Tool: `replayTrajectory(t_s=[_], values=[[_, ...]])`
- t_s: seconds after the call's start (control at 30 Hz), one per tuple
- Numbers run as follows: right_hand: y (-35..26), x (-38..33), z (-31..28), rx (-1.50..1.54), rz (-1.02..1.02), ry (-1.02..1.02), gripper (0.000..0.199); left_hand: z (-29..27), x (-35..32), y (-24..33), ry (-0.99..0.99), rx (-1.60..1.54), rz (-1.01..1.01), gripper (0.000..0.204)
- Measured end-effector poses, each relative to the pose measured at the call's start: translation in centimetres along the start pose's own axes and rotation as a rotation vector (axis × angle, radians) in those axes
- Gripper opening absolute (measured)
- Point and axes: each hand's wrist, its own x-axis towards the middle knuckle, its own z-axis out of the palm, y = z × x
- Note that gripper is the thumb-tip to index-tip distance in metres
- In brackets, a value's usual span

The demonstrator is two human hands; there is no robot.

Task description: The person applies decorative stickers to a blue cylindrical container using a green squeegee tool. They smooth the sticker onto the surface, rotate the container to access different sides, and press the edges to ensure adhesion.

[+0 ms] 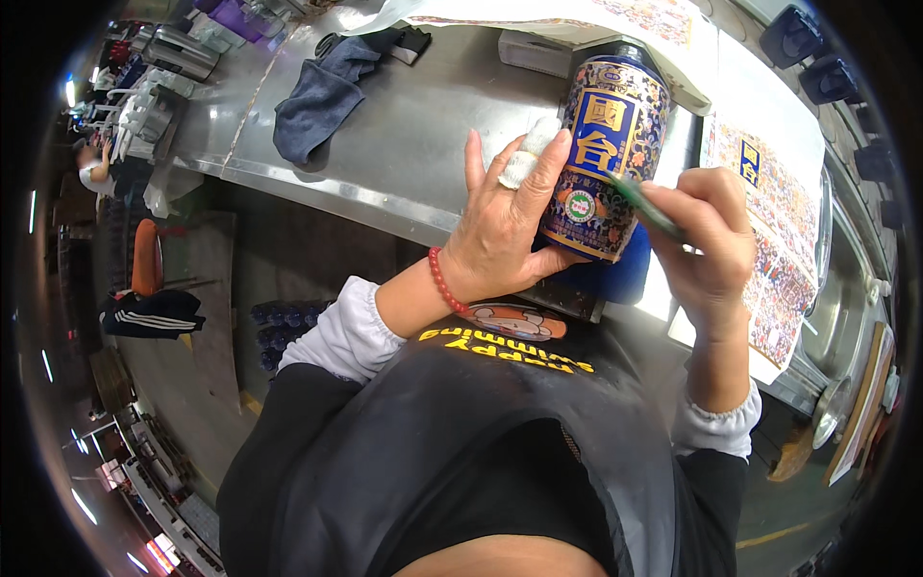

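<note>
A dark blue bottle (pixel 620 106) with a gold-framed blue label and a colourful floral pattern leans at the bench's near edge, its top tilted away from me. My left hand (pixel 505 216) holds it from the left side, the thumb near its bottom edge. White wrapping (pixel 524 163) covers part of that hand's fingers, and a red bead bracelet circles the wrist. My right hand (pixel 707 231) is closed around a slim green tool (pixel 646 207), whose tip meets the bottle's front by the label's lower right. The tool's exact kind is hard to make out.
A steel bench (pixel 433 106) runs across the front. On it lie a grey-blue cloth (pixel 322 101) and a clear plastic box (pixel 534 53). Sheets of printed floral decals (pixel 769 250) cover the right side, near a steel sink (pixel 846 308). Dark blue bottles or tubs (pixel 793 38) stand far right.
</note>
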Motion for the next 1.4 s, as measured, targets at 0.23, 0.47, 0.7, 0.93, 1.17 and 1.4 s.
replayTrajectory(t_s=[0.23,0.47,0.7,0.93,1.17,1.4], values=[[0.3,-2.7,-0.5,0.136,-0.062,-0.131,0.034,0.1,-0.1,-0.6,-0.028,0.022,0.045,0.109],[-0.6,-4.9,0.0,0.640,0.250,-0.211,0.019,0.0,-0.4,-0.9,-0.113,-0.046,-0.009,0.111],[0.4,-7.2,2.6,1.012,0.848,0.375,0.015,0.1,-0.2,-1.4,-0.180,0.012,-0.038,0.116],[0.1,-6.4,3.5,0.861,0.822,0.253,0.018,-0.5,-1.5,0.3,-0.074,0.181,0.120,0.102],[0.0,-6.1,3.8,0.798,0.813,0.273,0.020,-1.4,-0.7,1.9,-0.149,0.407,0.267,0.086],[-0.2,-5.9,3.8,0.810,0.809,0.267,0.021,-0.9,-0.8,3.0,-0.129,0.339,0.225,0.083]])
